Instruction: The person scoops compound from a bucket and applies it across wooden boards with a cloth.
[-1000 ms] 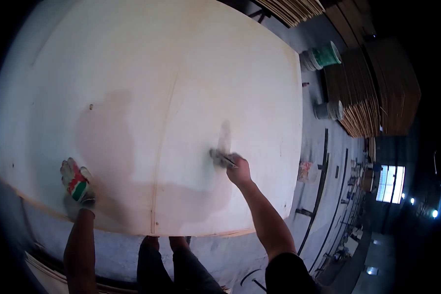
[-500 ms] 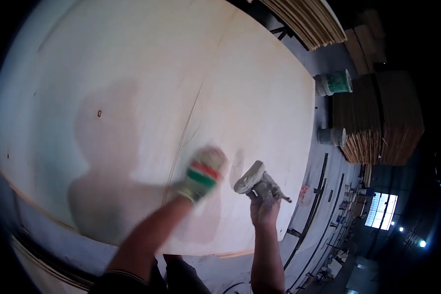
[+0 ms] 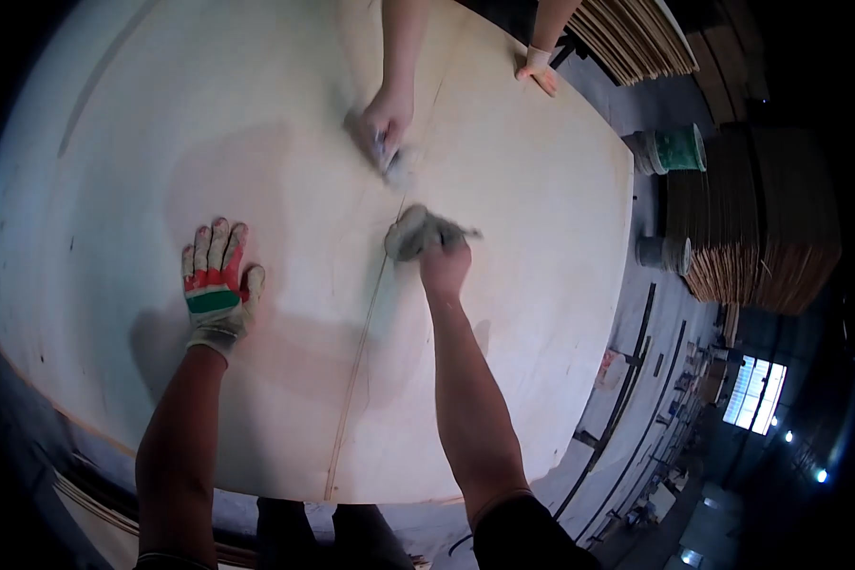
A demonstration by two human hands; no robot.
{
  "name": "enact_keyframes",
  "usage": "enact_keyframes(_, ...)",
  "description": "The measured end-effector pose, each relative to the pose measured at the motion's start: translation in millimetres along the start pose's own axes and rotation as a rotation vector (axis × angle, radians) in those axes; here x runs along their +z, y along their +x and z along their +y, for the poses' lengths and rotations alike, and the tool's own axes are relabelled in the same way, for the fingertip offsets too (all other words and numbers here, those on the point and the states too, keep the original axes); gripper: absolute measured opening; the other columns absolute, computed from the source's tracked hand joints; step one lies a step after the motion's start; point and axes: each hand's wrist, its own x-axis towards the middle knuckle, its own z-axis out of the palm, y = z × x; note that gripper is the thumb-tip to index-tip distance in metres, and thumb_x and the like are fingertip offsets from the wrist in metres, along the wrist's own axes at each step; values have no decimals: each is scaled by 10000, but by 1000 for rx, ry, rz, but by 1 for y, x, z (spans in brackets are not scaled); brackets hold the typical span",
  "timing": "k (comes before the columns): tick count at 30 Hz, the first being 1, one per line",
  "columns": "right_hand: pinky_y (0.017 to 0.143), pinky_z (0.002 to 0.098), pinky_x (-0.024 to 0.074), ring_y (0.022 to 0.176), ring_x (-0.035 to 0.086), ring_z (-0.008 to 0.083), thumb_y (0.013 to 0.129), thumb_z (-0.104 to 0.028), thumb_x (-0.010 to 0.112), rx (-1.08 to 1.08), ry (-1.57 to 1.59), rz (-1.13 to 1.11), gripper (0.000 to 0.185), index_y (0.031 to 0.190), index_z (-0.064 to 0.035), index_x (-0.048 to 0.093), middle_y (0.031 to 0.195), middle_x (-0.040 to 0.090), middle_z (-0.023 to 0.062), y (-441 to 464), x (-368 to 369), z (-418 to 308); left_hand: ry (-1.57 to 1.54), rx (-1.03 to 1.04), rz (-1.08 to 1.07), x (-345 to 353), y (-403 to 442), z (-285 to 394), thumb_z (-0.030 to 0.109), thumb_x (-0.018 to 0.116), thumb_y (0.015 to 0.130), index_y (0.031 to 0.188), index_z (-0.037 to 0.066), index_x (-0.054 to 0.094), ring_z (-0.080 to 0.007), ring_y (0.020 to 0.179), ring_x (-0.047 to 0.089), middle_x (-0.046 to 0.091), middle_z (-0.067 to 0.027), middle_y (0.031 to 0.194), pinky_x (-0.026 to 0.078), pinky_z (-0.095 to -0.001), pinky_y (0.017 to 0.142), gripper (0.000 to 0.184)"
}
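A large pale plywood sheet (image 3: 285, 408) lies before me, with a long thin seam running across it. My left hand (image 3: 217, 285), in a cream work glove with red and green bands, rests flat on the sheet, fingers spread. Bare and closed, my right hand (image 3: 446, 264) grips a putty knife (image 3: 411, 233) coated in grey putty, its broad end at the seam. Just beyond it, a co-worker's hand (image 3: 388, 116) holds a small blurred tool (image 3: 398, 167) near the same seam; its kind is unclear.
Another hand (image 3: 539, 74) of the co-worker leans on the sheet's far edge. Thin boards (image 3: 632, 38) are stacked at the upper right. A green bucket (image 3: 679, 149) and a grey bucket (image 3: 665, 254) stand on the floor, beside tall sheet stacks (image 3: 755, 218).
My left hand has moved left and now lies flat. My right hand has carried the putty knife up and left to the seam. The co-worker's arms have come into view.
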Motion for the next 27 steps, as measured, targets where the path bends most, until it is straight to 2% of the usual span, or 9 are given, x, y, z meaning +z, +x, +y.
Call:
enact_keyframes(2, 742, 451, 550, 778, 670, 354, 878, -123, 616, -167, -492, -55, 214, 1046, -28, 709, 938, 676, 201, 11, 15, -23, -22, 19, 10, 1, 5, -1, 256, 598, 929, 1463, 127, 495, -388, 1417, 382, 426, -151, 1540, 248, -543, 1173, 559)
enact_keyframes(8, 883, 444, 534, 1040, 625, 381, 845, -76, 629, -436, -470, -481, 245, 1080, -57, 700, 1055, 684, 175, -89, -27, -11, -59, 39, 43, -2, -9, -8, 292, 601, 935, 1457, 134, 500, -371, 1418, 383, 429, -135, 1540, 263, -537, 1160, 554)
enact_keyframes(12, 958, 416, 522, 1136, 603, 357, 834, -84, 658, -545, -472, -495, 302, 1135, -56, 681, 1179, 677, 149, -224, -38, 9, -64, 56, 128, 7, -21, -19, 332, 616, 934, 1437, 141, 521, -356, 1405, 405, 459, -131, 1516, 274, -533, 1152, 547)
enact_keyframes(18, 957, 446, 523, 1209, 551, 401, 814, -34, 601, -322, -576, -457, 504, 1315, -87, 605, 1333, 592, 158, -471, -77, 37, -142, 214, 127, -6, -78, -69, 299, 587, 962, 1428, 106, 516, -361, 1385, 426, 487, -145, 1486, 301, -504, 1151, 510)
enact_keyframes(20, 928, 399, 515, 1080, 631, 339, 846, -20, 594, -117, -529, -381, 384, 1221, -53, 666, 1141, 675, 142, -520, -91, 29, -108, 326, 56, -38, -127, -122, 282, 561, 981, 1426, 79, 509, -376, 1379, 427, 494, -171, 1470, 314, -487, 1149, 492)
enact_keyframes(21, 928, 399, 515, 1080, 631, 339, 846, -20, 594, -111, -526, -380, 384, 1221, -53, 666, 1141, 675, 142, -532, -98, 30, -87, 267, 51, -54, -154, -150, 285, 553, 989, 1431, 72, 500, -378, 1384, 421, 486, -181, 1473, 307, -489, 1153, 493)
enact_keyframes(23, 850, 348, 515, 926, 662, 248, 912, -78, 590, 360, -109, -296, 280, 1167, -42, 699, 1006, 690, 122, -547, -113, 37, -26, 116, 30, -84, -216, -194, 300, 529, 1006, 1455, 70, 471, -383, 1399, 397, 457, -198, 1493, 286, -492, 1163, 508)
enact_keyframes(24, 813, 311, 507, 823, 649, 176, 934, -126, 604, 395, -17, -264, 240, 1114, -10, 713, 895, 678, 113, -537, -114, 14, 15, 23, 14, -97, -245, -207, 313, 514, 1015, 1473, 74, 450, -385, 1410, 380, 434, -204, 1511, 272, -492, 1170, 521)
enact_keyframes(27, 828, 321, 513, 901, 671, 265, 904, -89, 611, 292, 10, -71, 273, 1153, -32, 706, 1000, 699, 141, -521, -70, 46, 127, -90, -77, -103, -310, -226, 349, 459, 1041, 1512, 91, 402, -379, 1434, 344, 387, -188, 1552, 240, -491, 1183, 540)
